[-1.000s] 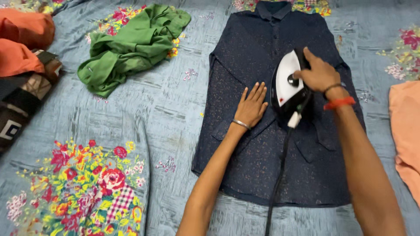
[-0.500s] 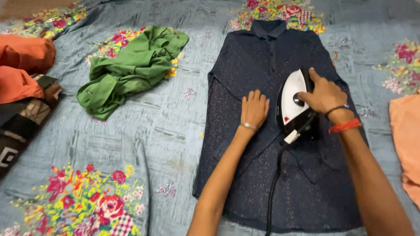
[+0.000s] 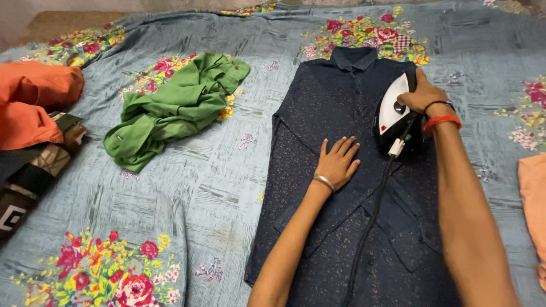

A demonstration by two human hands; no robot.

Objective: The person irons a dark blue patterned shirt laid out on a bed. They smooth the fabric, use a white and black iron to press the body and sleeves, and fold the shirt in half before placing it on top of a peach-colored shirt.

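head view: looked down on a dark blue speckled shirt [image 3: 341,113] spread flat, collar away from the camera, on a grey-blue floral bedsheet [image 3: 216,176]. right hand [image 3: 424,94] closed around the handle of a white and black iron [image 3: 392,113], fingers wrapped over the top; black and orange bands on that wrist. iron rested on the upper right of the shirt, just below the collar and beside the button line, nose pointing away. black cord [image 3: 367,227] ran from the iron's rear down across the shirt toward the bottom edge of the frame. left hand [image 3: 338,162] lay flat on the shirt's middle, fingers spread open and gripping nothing, palm pressed to the cloth, a thin metal bangle at the wrist; near the iron but apart from it. off to the left, well apart from the shirt, lay a crumpled green garment [image 3: 170,108]. at the far left edge, bunched orange cloth [image 3: 34,102] on top of folded dark patterned fabric [image 3: 28,170]. at the right edge, part of a peach cloth [image 3: 534,193].
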